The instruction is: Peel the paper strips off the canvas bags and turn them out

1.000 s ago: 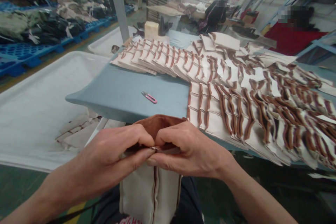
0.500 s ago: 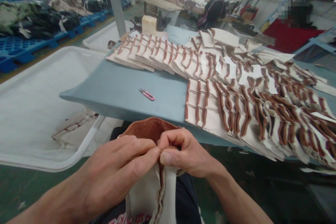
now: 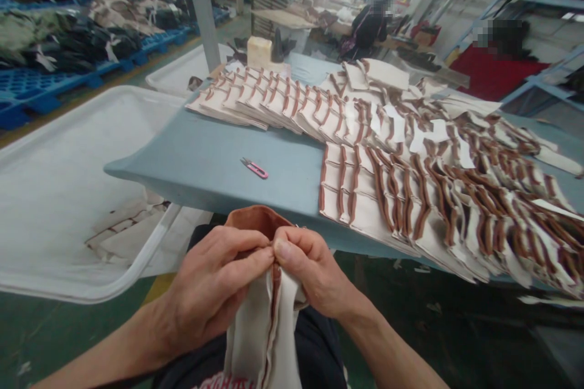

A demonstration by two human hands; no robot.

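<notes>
White bin point(image 3: 68, 194) far left, well apart. Left hand point(image 3: 214, 282) — fingers pinched on the cloth piece point(image 3: 269, 334) at its brown top edge. Right hand point(image 3: 314, 273) pinches the same edge, thumbs touching. Piece hangs lengthwise toward the lap, below the tabletop point(image 3: 205, 152). Pink snips point(image 3: 254, 168) beyond — similar pieces point(image 3: 410, 194) fanned out right.

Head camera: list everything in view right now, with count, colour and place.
work table: one, blue-grey, centre
thread snips: one, pink, on the table, apart from the rows
fanned fabric pieces: many, cream with brown trim, in overlapping rows across the table
block: one, cream, table's far end
tubs: two, white, left of the table
pallets: several, blue, far left, stacked with fabric
people: two, background
held piece: one, cream and brown, pinched by both hands
left hand, right hand: bottom centre
</notes>
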